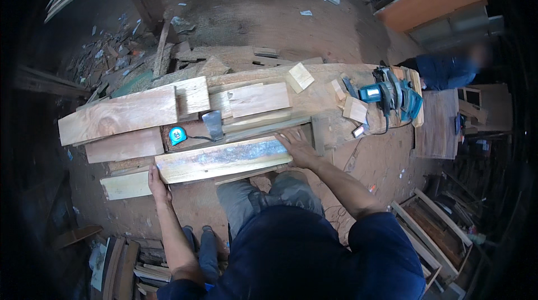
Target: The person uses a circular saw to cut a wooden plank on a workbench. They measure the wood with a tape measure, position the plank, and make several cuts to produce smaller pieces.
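Hands point(298, 149) firm on opposite ends of a pale board point(224, 159), cluttered bench point(320, 101), littered floor point(224, 14).

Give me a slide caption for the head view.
Left hand and right hand at opposite ends of a pale board, with a blue tape measure and teal power saw nearby.

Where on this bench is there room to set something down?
The barest stretch of bench lies beyond the right hand and the held board, between the pale boards and the offcuts by the circular saw, with a square block toward its far side. The left end is crowded with boards and a tape measure.
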`<state>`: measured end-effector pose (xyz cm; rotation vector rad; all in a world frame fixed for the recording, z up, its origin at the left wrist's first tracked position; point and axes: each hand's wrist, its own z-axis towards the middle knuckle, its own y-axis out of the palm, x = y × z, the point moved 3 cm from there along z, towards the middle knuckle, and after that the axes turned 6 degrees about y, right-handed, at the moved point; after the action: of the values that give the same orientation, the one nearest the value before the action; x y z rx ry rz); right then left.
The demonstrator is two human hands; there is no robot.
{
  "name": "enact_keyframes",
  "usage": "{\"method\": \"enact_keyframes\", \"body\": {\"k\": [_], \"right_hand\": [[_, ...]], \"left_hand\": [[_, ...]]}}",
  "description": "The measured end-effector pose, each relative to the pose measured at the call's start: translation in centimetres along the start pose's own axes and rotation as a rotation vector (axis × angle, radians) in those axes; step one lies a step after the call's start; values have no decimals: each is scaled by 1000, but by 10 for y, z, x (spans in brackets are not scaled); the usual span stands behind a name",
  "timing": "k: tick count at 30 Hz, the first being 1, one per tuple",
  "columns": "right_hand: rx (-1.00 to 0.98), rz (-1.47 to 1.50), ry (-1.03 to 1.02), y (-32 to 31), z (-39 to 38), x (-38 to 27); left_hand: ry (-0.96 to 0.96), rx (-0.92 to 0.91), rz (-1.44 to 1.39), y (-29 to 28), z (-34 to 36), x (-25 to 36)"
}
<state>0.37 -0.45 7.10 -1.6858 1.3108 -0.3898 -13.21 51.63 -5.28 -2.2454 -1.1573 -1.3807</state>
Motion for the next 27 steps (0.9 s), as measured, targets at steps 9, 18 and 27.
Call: {"method": "enact_keyframes", "body": {"k": [9,18,27], "right_hand": [[369,327,319,53,-32,56],[666,1043,565,60,-33,68],[670,1428,421,92,-72,77]], "left_hand": [[-34,46,565,24,-4,-33],[198,184,349,54,-36,1],[102,143,5,10,-65,-56]]}}
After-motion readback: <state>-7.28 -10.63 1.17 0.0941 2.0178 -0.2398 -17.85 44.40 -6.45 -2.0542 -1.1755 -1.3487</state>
